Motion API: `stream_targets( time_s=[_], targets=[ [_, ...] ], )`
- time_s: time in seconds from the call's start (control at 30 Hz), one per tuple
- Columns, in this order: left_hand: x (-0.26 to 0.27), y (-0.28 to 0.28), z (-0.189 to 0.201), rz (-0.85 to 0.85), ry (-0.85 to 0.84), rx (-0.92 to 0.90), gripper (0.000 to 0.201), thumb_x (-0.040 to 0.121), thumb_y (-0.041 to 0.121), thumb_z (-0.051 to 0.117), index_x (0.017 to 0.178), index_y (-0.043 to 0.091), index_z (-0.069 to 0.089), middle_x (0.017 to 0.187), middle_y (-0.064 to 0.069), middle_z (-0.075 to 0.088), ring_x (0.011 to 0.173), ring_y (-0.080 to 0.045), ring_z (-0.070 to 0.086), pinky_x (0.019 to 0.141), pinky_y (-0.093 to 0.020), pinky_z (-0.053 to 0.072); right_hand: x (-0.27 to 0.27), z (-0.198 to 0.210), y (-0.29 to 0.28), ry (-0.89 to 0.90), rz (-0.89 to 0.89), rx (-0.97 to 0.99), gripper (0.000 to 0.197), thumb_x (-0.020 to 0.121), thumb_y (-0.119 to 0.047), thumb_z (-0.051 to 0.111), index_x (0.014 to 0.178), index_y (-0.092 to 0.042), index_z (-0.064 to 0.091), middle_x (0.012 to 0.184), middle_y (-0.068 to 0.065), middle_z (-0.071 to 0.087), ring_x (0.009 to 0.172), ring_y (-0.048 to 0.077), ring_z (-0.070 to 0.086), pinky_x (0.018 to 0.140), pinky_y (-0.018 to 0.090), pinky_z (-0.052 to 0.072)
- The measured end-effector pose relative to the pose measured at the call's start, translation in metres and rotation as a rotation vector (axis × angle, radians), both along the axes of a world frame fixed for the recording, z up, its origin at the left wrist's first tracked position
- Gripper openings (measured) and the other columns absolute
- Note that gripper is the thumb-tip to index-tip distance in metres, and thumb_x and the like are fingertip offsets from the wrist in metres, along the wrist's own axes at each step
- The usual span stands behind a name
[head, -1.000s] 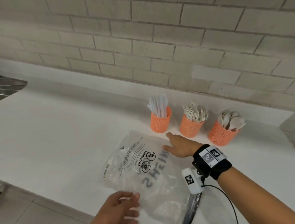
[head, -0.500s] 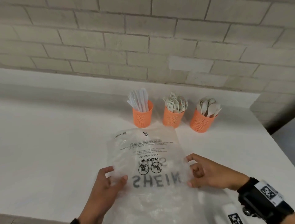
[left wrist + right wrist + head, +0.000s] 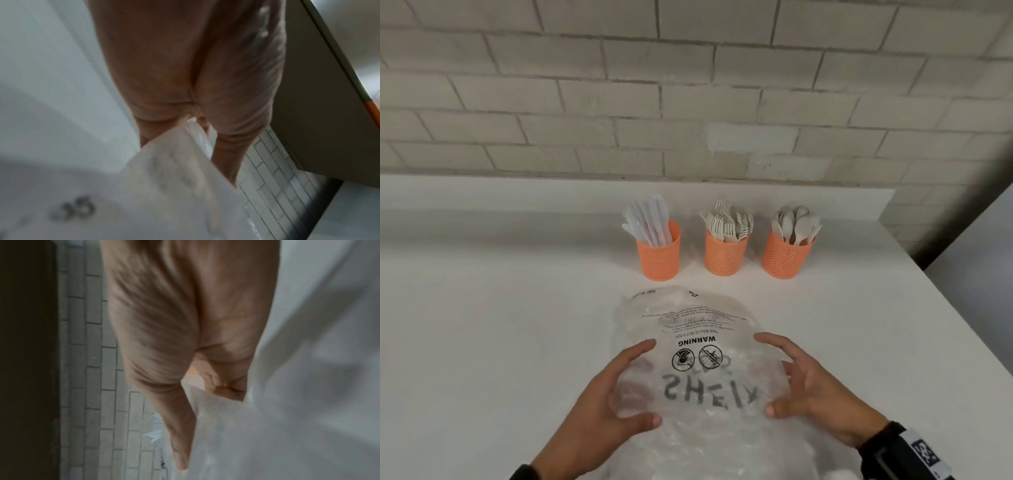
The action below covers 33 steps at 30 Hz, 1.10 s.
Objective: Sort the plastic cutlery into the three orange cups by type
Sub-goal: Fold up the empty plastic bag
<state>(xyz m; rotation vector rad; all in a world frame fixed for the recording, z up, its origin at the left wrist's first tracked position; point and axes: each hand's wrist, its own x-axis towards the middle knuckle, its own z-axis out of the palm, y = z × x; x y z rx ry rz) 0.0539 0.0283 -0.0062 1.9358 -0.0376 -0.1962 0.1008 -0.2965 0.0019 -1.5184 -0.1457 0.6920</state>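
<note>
Three orange mesh cups stand in a row near the wall: the left cup (image 3: 659,255) holds white knives, the middle cup (image 3: 725,251) forks, the right cup (image 3: 786,255) spoons. In front of them a clear plastic bag (image 3: 698,329) with black print is lifted off the white counter (image 3: 482,325). My left hand (image 3: 642,380) grips its left side, thumb on top and fingers behind the film. My right hand (image 3: 770,373) grips its right side the same way. The left wrist view shows the bag (image 3: 164,186) between thumb and fingers; the right wrist view shows the bag (image 3: 287,402) against my palm.
A pale brick wall (image 3: 688,102) runs behind the counter. The counter's right edge (image 3: 914,274) drops off beside the spoon cup. Bare white counter stretches to the left of the bag and cups.
My right hand left the bag's far edge and took hold of its right side. Both hands raised the bag and drew it toward me. The cups have not moved.
</note>
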Motion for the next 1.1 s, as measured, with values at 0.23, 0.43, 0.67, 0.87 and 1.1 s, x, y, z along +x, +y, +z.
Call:
stream_targets(
  time_s=[0.23,0.43,0.67,0.87,1.1],
  targets=[
    [0.007,-0.009,0.024,0.139,-0.179,0.135,0.066,0.057,0.015,0.096,0.103,0.051,0.065,0.093,0.020,0.072,0.085,-0.005,0.068,0.078,-0.007,0.048,-0.006,0.029,-0.007,-0.349,-0.318,-0.214,0.045,0.063,0.011,0.085,0.091,-0.024,0.078,0.096,0.000,0.076,0.087,0.012,0.068,0.075,0.019,0.054],
    [0.005,-0.013,0.063,0.088,-0.386,0.292,0.024,0.072,0.054,0.078,0.074,0.034,0.065,0.094,0.016,0.059,0.096,-0.002,0.058,0.073,-0.008,0.044,-0.009,0.079,-0.027,-0.805,-0.261,-0.476,0.019,0.076,-0.046,0.070,0.090,-0.034,0.071,0.111,-0.016,0.059,0.113,0.009,0.054,0.090,0.016,0.041],
    [0.007,-0.037,0.089,0.077,-0.323,-0.140,0.035,0.086,0.036,0.073,0.063,0.022,0.052,0.053,0.008,0.040,0.046,-0.006,0.033,0.041,-0.016,0.025,0.003,0.099,-0.028,-0.703,-0.446,-0.025,0.010,0.086,-0.016,0.063,0.091,-0.008,0.064,0.076,-0.004,0.069,0.069,0.008,0.062,0.062,0.017,0.049],
    [0.016,-0.050,0.078,0.278,-0.314,-0.361,0.024,0.088,0.014,0.066,0.071,0.006,0.051,0.060,0.000,0.045,0.054,-0.010,0.042,0.047,-0.015,0.035,-0.002,0.065,-0.029,-0.208,-0.761,0.401,0.060,0.066,-0.070,0.070,0.097,-0.019,0.075,0.093,0.003,0.074,0.088,0.017,0.069,0.073,0.028,0.056],
    [0.005,-0.079,0.064,0.604,-0.296,-0.467,0.030,0.083,0.033,0.068,0.070,0.014,0.048,0.056,0.006,0.048,0.055,-0.012,0.045,0.048,-0.020,0.035,-0.043,0.041,0.052,0.321,-0.518,0.820,0.137,0.021,-0.069,0.090,0.135,-0.008,0.045,0.125,0.030,0.058,0.097,0.045,0.064,0.078,0.061,0.049]
  ],
)
